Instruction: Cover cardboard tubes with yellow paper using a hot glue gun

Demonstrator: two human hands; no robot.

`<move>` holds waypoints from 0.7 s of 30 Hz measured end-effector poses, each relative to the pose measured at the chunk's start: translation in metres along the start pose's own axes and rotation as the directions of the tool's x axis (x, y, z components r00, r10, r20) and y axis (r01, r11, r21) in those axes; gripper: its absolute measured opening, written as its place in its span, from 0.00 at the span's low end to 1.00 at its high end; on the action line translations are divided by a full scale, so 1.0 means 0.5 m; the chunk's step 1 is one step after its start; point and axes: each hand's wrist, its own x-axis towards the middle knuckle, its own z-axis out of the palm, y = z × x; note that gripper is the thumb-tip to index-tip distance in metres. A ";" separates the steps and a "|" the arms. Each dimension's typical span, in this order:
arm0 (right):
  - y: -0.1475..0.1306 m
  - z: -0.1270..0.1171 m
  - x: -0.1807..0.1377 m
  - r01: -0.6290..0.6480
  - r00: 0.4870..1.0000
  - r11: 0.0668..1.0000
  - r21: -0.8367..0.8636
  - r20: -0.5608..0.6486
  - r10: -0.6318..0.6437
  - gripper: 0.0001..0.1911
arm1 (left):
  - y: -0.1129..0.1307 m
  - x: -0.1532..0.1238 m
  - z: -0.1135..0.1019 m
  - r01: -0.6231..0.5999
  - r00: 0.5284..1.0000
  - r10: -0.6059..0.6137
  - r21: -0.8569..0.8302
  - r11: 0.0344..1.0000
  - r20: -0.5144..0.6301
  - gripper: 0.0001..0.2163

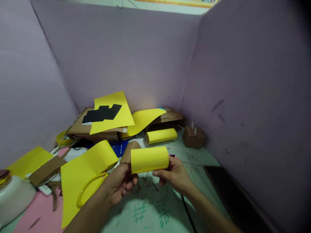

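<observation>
Both my hands hold a short roll of yellow paper [149,159] sideways above the desk. My left hand [120,183] grips its left end, where a brown cardboard piece [128,152] sticks up behind the roll; whether the fingers also touch that cardboard I cannot tell. My right hand [174,173] pinches the roll's right end from below. A second, thinner yellow roll [161,135] lies on the desk behind.
Lilac partition walls [136,61] enclose the desk. Yellow sheets [82,174], a yellow loop [88,189], cardboard strips [46,170] and a white bowl-like object [14,197] lie left. Flat cardboard [80,127] with black pieces [102,113] sits behind. A small brown box [193,137] stands right.
</observation>
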 end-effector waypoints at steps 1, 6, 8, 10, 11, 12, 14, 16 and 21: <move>0.000 -0.003 0.000 -0.010 1.000 1.000 0.005 -0.013 0.010 0.12 | 0.001 -0.003 0.000 -0.073 0.996 0.074 0.023 0.997 -0.041 0.11; -0.002 -0.017 -0.001 -0.041 0.998 0.998 0.037 -0.047 0.042 0.13 | 0.007 -0.031 -0.007 -0.408 0.900 0.429 0.188 0.893 -0.084 0.18; 0.001 -0.016 -0.003 -0.050 0.998 0.997 0.062 -0.023 0.052 0.13 | 0.000 -0.039 -0.007 -0.504 0.850 0.523 0.371 0.780 0.056 0.17; 0.006 -0.011 -0.006 -0.075 0.997 0.990 0.116 0.004 0.075 0.14 | -0.014 -0.041 -0.004 -0.585 0.791 0.589 0.490 0.647 0.167 0.15; 0.009 -0.007 -0.007 -0.094 0.996 0.985 0.144 0.017 0.092 0.15 | -0.021 -0.040 -0.002 -0.606 0.769 0.613 0.507 0.612 0.179 0.14; 0.011 -0.003 -0.008 -0.113 0.994 0.980 0.164 0.028 0.110 0.15 | -0.029 -0.039 0.000 -0.625 0.749 0.639 0.508 0.593 0.175 0.13; 0.015 0.006 -0.010 -0.146 0.989 0.974 0.176 0.031 0.143 0.15 | -0.039 -0.036 0.004 -0.649 0.710 0.691 0.509 0.565 0.138 0.10; 0.016 0.012 -0.010 -0.157 0.988 0.970 0.186 0.019 0.156 0.16 | -0.040 -0.037 0.005 -0.658 0.680 0.724 0.537 0.528 0.121 0.08; 0.013 0.014 -0.010 -0.139 0.989 0.951 0.275 0.000 0.145 0.18 | -0.019 -0.042 0.006 -0.686 0.646 0.743 0.560 0.465 0.174 0.08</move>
